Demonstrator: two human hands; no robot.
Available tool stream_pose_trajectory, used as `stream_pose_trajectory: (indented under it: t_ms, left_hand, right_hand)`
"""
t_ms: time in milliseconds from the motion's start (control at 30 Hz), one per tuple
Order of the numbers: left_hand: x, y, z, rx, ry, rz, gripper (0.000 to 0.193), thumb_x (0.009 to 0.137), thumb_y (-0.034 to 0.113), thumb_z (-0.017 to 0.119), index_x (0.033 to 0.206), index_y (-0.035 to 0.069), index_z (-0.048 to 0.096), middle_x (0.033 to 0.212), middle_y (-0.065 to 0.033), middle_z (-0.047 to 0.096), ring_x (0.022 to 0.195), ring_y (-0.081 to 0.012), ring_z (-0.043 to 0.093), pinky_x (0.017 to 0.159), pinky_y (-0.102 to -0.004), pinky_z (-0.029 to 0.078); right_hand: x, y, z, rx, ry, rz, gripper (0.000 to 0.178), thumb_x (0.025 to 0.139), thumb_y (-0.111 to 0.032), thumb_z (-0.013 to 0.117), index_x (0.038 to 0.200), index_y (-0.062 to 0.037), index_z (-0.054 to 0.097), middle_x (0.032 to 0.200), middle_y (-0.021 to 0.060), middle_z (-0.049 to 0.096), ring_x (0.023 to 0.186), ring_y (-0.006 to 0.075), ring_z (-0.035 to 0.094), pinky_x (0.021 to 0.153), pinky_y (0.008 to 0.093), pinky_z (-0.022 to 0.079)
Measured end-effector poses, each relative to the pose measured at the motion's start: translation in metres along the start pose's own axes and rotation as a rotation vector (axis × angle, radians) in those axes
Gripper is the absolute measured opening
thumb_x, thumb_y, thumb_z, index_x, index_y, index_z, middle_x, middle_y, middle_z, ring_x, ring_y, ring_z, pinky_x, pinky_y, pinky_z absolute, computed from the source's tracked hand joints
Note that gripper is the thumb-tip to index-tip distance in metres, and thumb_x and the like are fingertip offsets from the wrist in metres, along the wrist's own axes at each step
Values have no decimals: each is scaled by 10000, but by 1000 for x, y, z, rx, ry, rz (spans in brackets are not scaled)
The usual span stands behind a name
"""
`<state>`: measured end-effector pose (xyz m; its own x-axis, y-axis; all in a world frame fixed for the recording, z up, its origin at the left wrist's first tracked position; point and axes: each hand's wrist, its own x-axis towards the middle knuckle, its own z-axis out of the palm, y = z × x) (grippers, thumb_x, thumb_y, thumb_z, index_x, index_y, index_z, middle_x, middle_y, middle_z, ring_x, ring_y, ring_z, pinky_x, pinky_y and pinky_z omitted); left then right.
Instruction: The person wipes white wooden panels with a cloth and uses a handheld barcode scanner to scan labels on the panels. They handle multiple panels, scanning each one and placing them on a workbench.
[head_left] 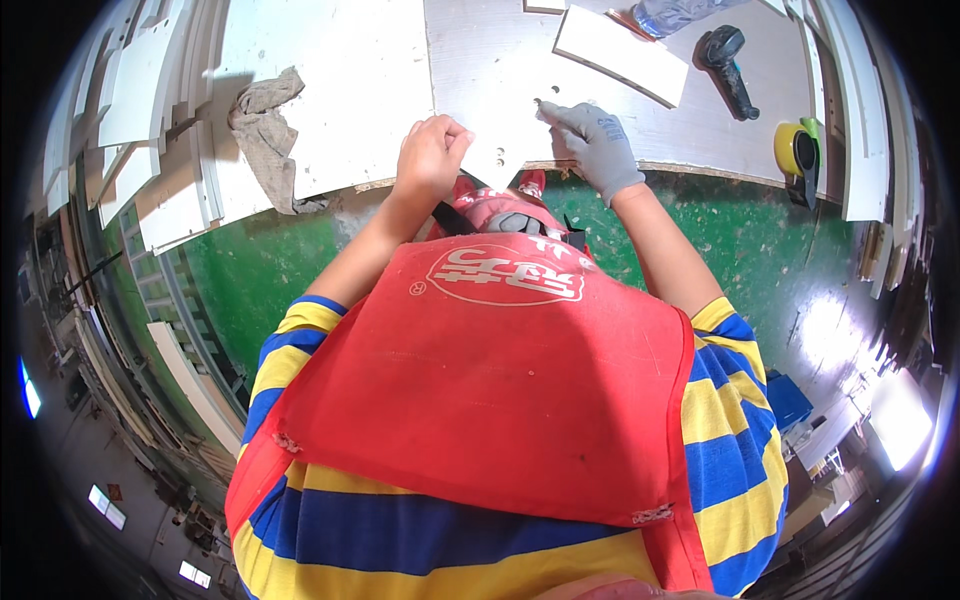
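Your bare left hand (pixel 432 152) is curled closed on the white panel (pixel 500 90) edge at the worktop (pixel 330 100); your gloved right hand (pixel 597 140) pinches something tiny on it, fingers closed.

You wear a bright red fabric apron (pixel 500 390) with a white printed emblem at its upper edge and small white stitched tabs near its lower corners. Under it is a short-sleeved shirt (pixel 725 420) in broad yellow and blue stripes. Your right hand (pixel 598 143) is in a grey knitted work glove with a snug cuff; your left hand (pixel 430 155) is ungloved.
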<state>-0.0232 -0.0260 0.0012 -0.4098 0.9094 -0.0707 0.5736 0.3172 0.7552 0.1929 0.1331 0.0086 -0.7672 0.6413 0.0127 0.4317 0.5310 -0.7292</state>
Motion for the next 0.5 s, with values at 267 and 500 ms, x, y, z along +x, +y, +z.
stream_pose_trajectory:
  t_ms: [267, 500]
  left_hand:
    - [5, -2, -3, -5, -83, -83, 247, 905, 207, 664, 879, -38, 652, 692, -106, 618, 629, -177, 556, 621, -324, 458]
    - [4, 11, -3, 74, -130, -151, 225, 926, 207, 647, 908, -16, 632, 727, -117, 641, 655, -184, 598, 639, -351, 480]
  right_hand:
    - [8, 8, -4, 139, 43, 177, 287, 930, -122, 576, 1187, -116, 705, 993, 91, 709, 903, 179, 667, 816, 301, 523]
    - [-56, -69, 40, 54, -239, -167, 306, 850, -72, 593, 1133, -124, 698, 898, 102, 659, 803, 336, 616, 729, 411, 488]
